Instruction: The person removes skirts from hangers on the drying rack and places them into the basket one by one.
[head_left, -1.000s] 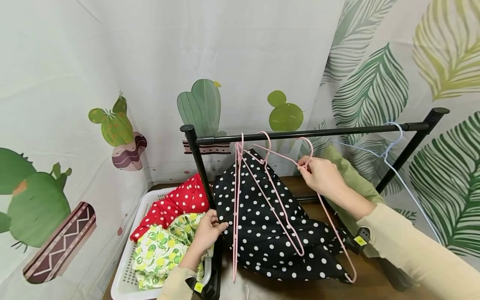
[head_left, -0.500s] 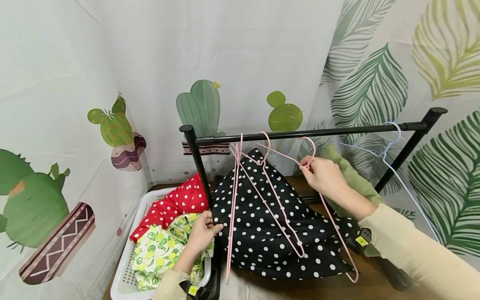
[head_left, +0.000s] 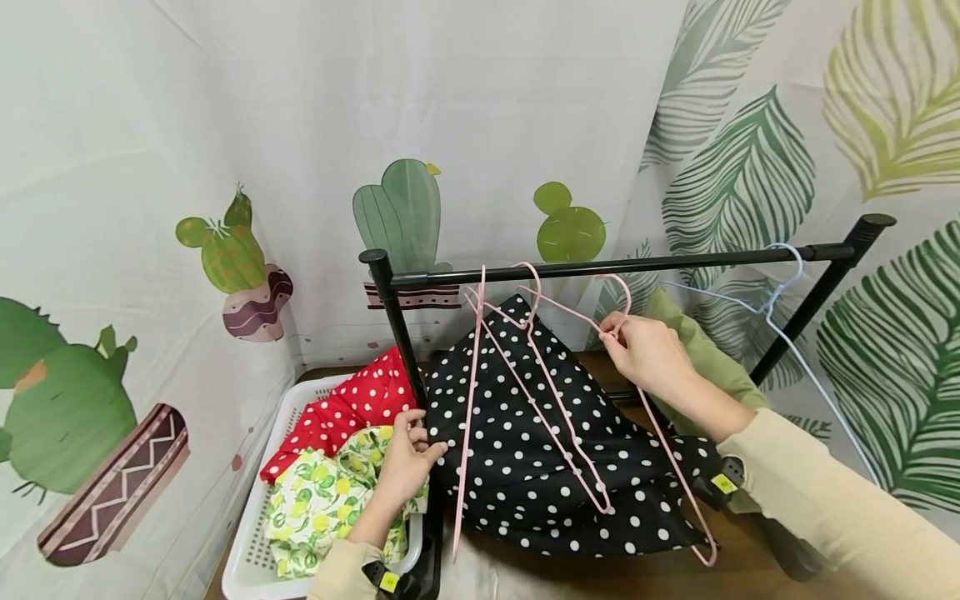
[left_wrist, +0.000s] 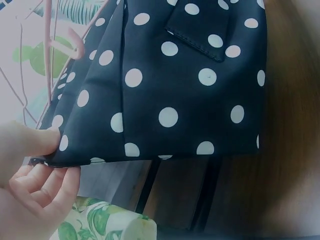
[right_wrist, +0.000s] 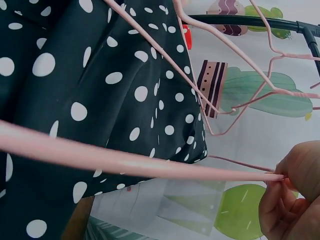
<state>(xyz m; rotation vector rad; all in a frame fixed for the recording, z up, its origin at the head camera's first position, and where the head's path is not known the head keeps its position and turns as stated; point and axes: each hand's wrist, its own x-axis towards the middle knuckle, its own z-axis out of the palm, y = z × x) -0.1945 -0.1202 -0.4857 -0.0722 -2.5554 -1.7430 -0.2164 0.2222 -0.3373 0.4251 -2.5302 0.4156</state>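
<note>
Below the black metal rail (head_left: 675,262), left hand (head_left: 405,462) pinches edge of a black cloth with round white dots (head_left: 498,479); slack pinch could drop it, overlapping thin pink wire hangers (head_left: 471,408) in front could snag it. Smooth weave, soft folds. Rightward, right hand (head_left: 648,354) pinches a slim triangular pink wire hanger (right_wrist: 145,165); hook seems off the rail, so loosening could drop it.

No word, brand or number legible. Two yellow labels noted: left label (head_left: 389,581) on the black unit (head_left: 406,587) at the left sleeve (head_left: 341,571); right label (head_left: 723,483) on the black unit at the right sleeve (head_left: 817,492). Both bear small dark marks, too tiny to read from here.
</note>
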